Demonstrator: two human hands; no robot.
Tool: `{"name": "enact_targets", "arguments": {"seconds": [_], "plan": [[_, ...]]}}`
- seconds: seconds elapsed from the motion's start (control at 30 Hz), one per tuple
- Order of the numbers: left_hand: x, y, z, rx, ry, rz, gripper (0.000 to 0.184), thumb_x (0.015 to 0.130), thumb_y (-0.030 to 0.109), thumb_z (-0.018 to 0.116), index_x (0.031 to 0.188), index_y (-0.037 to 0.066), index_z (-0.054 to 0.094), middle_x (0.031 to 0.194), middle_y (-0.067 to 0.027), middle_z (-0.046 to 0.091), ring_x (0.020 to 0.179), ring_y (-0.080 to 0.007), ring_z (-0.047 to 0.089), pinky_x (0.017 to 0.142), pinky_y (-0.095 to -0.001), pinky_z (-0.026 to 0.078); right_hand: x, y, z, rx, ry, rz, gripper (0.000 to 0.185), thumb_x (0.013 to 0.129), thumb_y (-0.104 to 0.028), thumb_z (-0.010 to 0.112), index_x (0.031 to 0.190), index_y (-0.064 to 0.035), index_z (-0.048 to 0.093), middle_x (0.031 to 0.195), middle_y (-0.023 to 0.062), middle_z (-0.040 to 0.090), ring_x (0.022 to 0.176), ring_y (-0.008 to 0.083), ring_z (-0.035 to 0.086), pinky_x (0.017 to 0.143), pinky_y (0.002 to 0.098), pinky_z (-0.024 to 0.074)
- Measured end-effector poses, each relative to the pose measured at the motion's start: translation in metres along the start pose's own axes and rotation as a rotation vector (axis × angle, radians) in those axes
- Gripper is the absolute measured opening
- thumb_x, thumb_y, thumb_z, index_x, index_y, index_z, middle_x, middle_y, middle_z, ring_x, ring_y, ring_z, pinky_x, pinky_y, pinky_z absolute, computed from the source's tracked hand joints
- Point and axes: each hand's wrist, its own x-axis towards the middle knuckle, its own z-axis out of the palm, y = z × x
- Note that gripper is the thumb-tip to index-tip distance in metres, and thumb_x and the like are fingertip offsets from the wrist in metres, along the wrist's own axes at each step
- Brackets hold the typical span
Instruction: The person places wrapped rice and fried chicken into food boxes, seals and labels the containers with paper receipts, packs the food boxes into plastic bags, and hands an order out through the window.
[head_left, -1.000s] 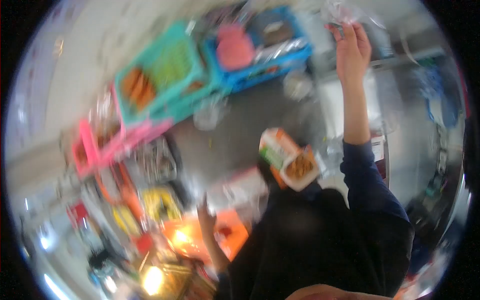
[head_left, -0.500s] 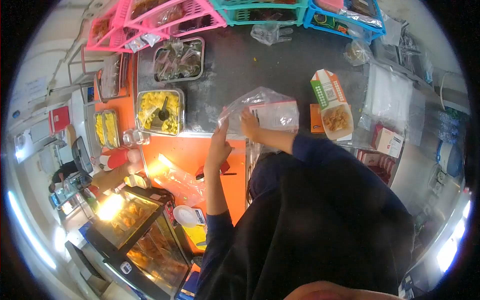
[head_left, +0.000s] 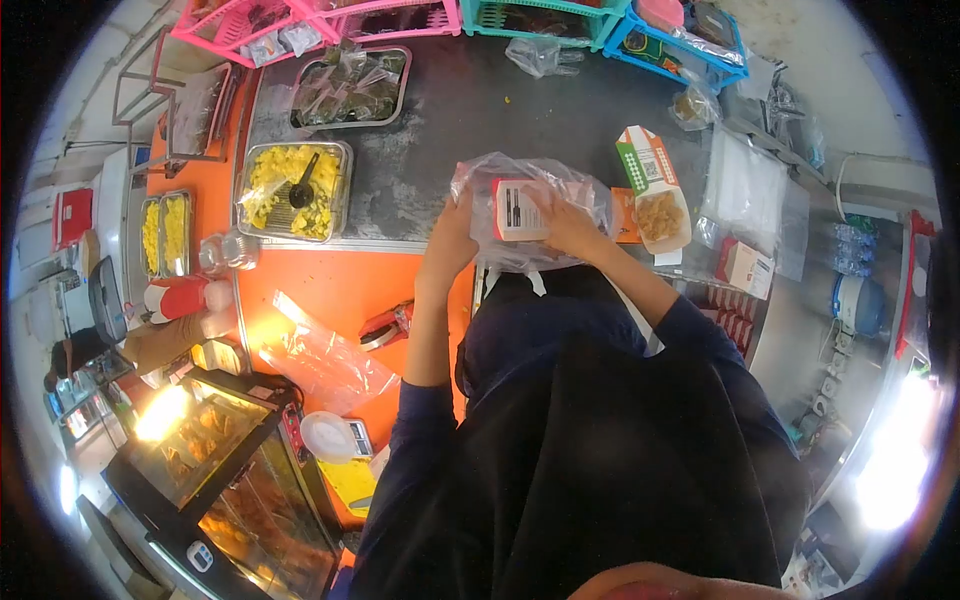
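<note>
A clear plastic bag (head_left: 486,262) is spread at the near edge of the dark worktop. A white box with a red edge (head_left: 518,222) and printed text lies in or under its film; I cannot tell how far inside. My left hand (head_left: 452,242) grips the bag's left side, its fingertips partly behind the film. My right hand (head_left: 576,230) is on the box's right side with fingers curled over it. To the right stands an open paper food carton (head_left: 640,160) with brown fried pieces (head_left: 661,217), beside an orange card (head_left: 625,214).
Left are a tray of yellow food (head_left: 335,165) with a black scoop and a tray of bagged items (head_left: 402,75). Plastic baskets (head_left: 540,32) line the back. A red-and-black tool (head_left: 387,326) and plastic film (head_left: 335,365) lie on the orange counter near a lit display case (head_left: 265,485).
The bag has bunched up around the box, which sits closer to my left hand. My right hand has gone from lying across the box to its right side. The view has shifted.
</note>
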Motion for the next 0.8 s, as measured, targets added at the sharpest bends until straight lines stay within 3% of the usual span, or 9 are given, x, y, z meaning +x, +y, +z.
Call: {"name": "enact_targets", "arguments": {"seconds": [0.2,0.27,0.37,0.5,0.57,0.67,0.7,0.77,0.8], "plan": [[0.005,-0.019,0.018,-0.022,-0.019,0.057,0.084,0.061,-0.013,0.050,0.142,-0.001,0.030,0.137,-0.0320,0.038,0.120,-0.0485,0.043,0.098,-0.0461,0.041,0.012,-0.027,0.011,-0.245,-0.157,0.072,0.120,0.061,-0.015,0.081,0.150,-0.0367,0.002,0.151,0.0258,0.015,0.139,0.0425,0.021,0.099,0.0473,0.0445],[0.001,-0.024,0.020,-0.047,0.004,0.077,0.084,0.061,-0.013,0.050,0.142,-0.001,0.030,0.134,-0.0326,0.040,0.117,-0.0491,0.045,0.097,-0.0469,0.041,0.015,-0.027,0.020,-0.415,-0.149,0.012,0.121,0.062,-0.025,0.081,0.149,-0.0393,-0.001,0.150,0.0264,0.018,0.139,0.0428,0.020,0.103,0.0496,0.0396],[-0.003,-0.022,0.025,-0.043,0.011,0.059,0.084,0.061,-0.013,0.050,0.142,-0.001,0.030,0.131,-0.0339,0.042,0.116,-0.0494,0.046,0.098,-0.0470,0.040,0.019,-0.016,0.023,-0.313,-0.114,-0.037,0.114,0.065,-0.035,0.079,0.149,-0.0396,0.003,0.149,0.0267,0.022,0.139,0.0420,0.021,0.108,0.0511,0.0321],[-0.007,-0.020,0.036,-0.039,-0.017,0.013,0.085,0.061,-0.013,0.050,0.142,0.000,0.030,0.128,-0.0350,0.043,0.115,-0.0497,0.047,0.097,-0.0475,0.041,0.022,-0.001,0.035,-0.163,-0.065,-0.079,0.105,0.068,-0.039,0.075,0.150,-0.0374,0.009,0.149,0.0267,0.021,0.139,0.0420,0.020,0.110,0.0513,0.0273],[-0.008,-0.019,0.036,-0.056,-0.035,0.030,0.084,0.061,-0.014,0.050,0.142,0.000,0.030,0.126,-0.0359,0.042,0.115,-0.0494,0.046,0.097,-0.0480,0.041,0.025,-0.004,0.040,-0.194,0.068,-0.108,0.099,0.066,-0.032,0.076,0.148,-0.0319,0.020,0.148,0.0215,0.024,0.138,0.0427,0.023,0.108,0.0615,0.0206],[-0.010,-0.011,0.028,-0.053,-0.118,-0.080,0.084,0.062,-0.015,0.049,0.142,0.003,0.031,0.128,-0.0344,0.042,0.118,-0.0483,0.045,0.098,-0.0483,0.039,0.026,-0.017,0.025,-0.247,0.031,-0.093,0.102,0.067,-0.034,0.076,0.150,-0.0321,0.016,0.152,0.0178,0.017,0.141,0.0393,0.018,0.110,0.0644,0.0097],[-0.010,-0.008,0.021,-0.045,-0.129,-0.071,0.084,0.062,-0.015,0.049,0.142,0.003,0.031,0.128,-0.0344,0.042,0.118,-0.0483,0.045,0.098,-0.0483,0.039,0.021,-0.021,0.011,-0.240,0.040,-0.082,0.102,0.067,-0.034,0.076,0.150,-0.0321,0.016,0.152,0.0178,0.017,0.141,0.0393,0.018,0.110,0.0644,0.0097],[-0.017,-0.004,0.004,0.095,0.006,0.032,0.077,0.066,-0.012,0.049,0.140,0.007,0.037,0.127,-0.0297,0.046,0.120,-0.0464,0.044,0.098,-0.0457,0.040,0.002,-0.028,-0.029,-0.627,0.060,-0.158,0.086,0.067,-0.040,0.075,0.143,-0.0289,0.037,0.144,0.0194,0.035,0.133,0.0370,0.035,0.107,0.0576,0.0258],[-0.019,-0.003,-0.006,0.096,-0.013,0.041,0.077,0.066,-0.012,0.049,0.140,0.007,0.037,0.127,-0.0297,0.046,0.120,-0.0464,0.044,0.098,-0.0457,0.040,-0.001,-0.021,-0.043,-0.619,0.060,-0.138,0.086,0.067,-0.040,0.075,0.143,-0.0289,0.037,0.144,0.0194,0.035,0.133,0.0370,0.035,0.107,0.0576,0.0258]]}}
